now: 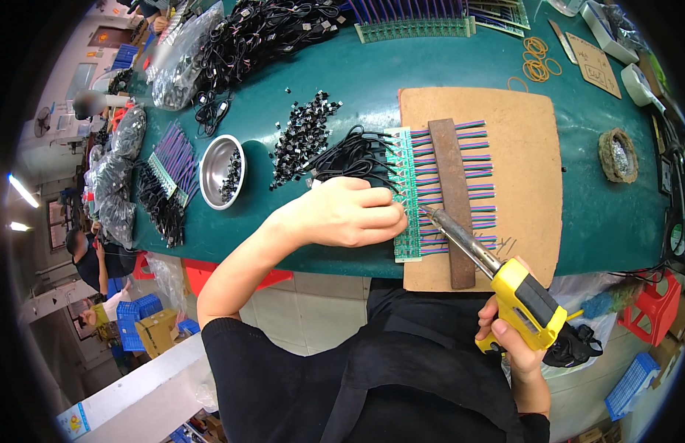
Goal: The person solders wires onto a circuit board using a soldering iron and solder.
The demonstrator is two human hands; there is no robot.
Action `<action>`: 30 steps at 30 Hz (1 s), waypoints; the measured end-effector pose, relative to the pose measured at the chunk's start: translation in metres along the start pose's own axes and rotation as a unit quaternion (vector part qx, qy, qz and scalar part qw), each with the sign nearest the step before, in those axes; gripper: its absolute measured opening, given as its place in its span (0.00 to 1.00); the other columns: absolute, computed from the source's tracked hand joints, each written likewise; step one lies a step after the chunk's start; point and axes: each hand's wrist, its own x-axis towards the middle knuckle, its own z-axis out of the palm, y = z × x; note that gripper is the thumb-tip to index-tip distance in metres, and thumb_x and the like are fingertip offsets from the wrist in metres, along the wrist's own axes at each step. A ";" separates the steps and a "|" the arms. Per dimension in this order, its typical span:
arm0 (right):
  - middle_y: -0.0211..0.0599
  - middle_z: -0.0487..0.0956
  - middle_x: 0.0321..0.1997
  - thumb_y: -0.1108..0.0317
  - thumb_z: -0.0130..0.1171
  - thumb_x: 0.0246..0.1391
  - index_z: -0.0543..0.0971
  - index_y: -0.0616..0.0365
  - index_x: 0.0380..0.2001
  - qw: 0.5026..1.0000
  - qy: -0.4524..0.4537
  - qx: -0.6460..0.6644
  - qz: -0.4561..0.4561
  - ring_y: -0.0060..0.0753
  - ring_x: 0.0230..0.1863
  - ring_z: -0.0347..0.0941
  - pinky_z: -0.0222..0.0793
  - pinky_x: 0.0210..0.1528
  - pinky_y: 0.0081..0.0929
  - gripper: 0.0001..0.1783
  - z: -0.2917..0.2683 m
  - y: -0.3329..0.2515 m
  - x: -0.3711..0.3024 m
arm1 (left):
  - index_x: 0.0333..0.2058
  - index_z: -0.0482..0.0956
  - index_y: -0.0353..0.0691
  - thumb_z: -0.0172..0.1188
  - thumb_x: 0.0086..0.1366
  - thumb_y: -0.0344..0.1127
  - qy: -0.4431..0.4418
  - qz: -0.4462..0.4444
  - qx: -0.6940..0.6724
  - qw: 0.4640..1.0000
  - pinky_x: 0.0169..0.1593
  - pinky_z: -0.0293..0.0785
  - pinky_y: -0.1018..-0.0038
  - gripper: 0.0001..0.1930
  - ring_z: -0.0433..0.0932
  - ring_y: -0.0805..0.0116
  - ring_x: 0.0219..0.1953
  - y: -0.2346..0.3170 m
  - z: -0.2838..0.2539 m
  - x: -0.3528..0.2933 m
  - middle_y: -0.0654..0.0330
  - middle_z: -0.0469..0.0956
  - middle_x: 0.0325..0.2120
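My right hand [511,341] grips a yellow and black soldering gun [533,299], its metal tip pointing up-left at a green circuit board strip [408,240]. Against the strip's left edge, close to that tip, my left hand [350,213] is closed in a pinch; whatever its fingertips hold is hidden. Black cables [351,155] run onto the strip's upper left side. Purple, blue and dark wires [475,156] extend from its right side beneath a rusty metal bar [451,196]. Strip, wires and bar rest on a brown board [525,170].
Loose small black parts [304,140] are heaped left of the cables, beside a steel bowl [223,171]. Wired boards [169,166] lie farther left. Black cable bundles [257,40], rubber bands [536,59] and another wired board [416,29] lie behind. A round tip-cleaning holder [618,156] stands right.
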 end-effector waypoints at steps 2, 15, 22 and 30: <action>0.43 0.75 0.36 0.78 0.55 0.50 0.67 0.65 0.50 1.000 -0.008 -0.002 -0.004 0.29 0.35 0.73 0.75 0.32 0.24 0.22 0.000 0.000 0.000 | 0.35 0.76 0.41 0.58 0.45 0.32 -0.006 -0.002 0.005 1.000 0.24 0.64 0.83 0.15 0.68 0.79 0.26 0.001 -0.004 -0.002 0.69 0.70 0.30; 0.46 0.72 0.32 0.73 0.52 0.46 0.66 0.71 0.47 0.992 0.096 -0.006 -0.078 0.28 0.24 0.71 0.71 0.23 0.19 0.23 -0.001 -0.004 0.004 | 0.27 0.78 0.40 0.61 0.54 0.35 0.220 -0.336 -0.012 0.916 0.32 0.72 0.70 0.06 0.74 0.64 0.28 -0.059 -0.011 -0.049 0.59 0.74 0.29; 0.45 0.73 0.31 0.73 0.54 0.46 0.66 0.70 0.48 0.991 0.090 0.005 -0.097 0.28 0.22 0.71 0.72 0.24 0.21 0.23 0.002 -0.009 0.006 | 0.43 0.69 0.48 0.61 0.55 0.37 0.165 -0.603 0.306 0.718 0.33 0.74 0.62 0.17 0.77 0.56 0.32 -0.153 -0.021 -0.139 0.59 0.72 0.35; 0.45 0.73 0.31 0.74 0.53 0.46 0.66 0.70 0.49 0.990 0.093 0.002 -0.105 0.28 0.23 0.71 0.72 0.24 0.21 0.24 -0.004 -0.007 0.006 | 0.47 0.73 0.51 0.57 0.57 0.34 0.128 -0.507 0.302 0.797 0.32 0.74 0.66 0.17 0.78 0.58 0.31 -0.176 -0.031 -0.137 0.62 0.76 0.28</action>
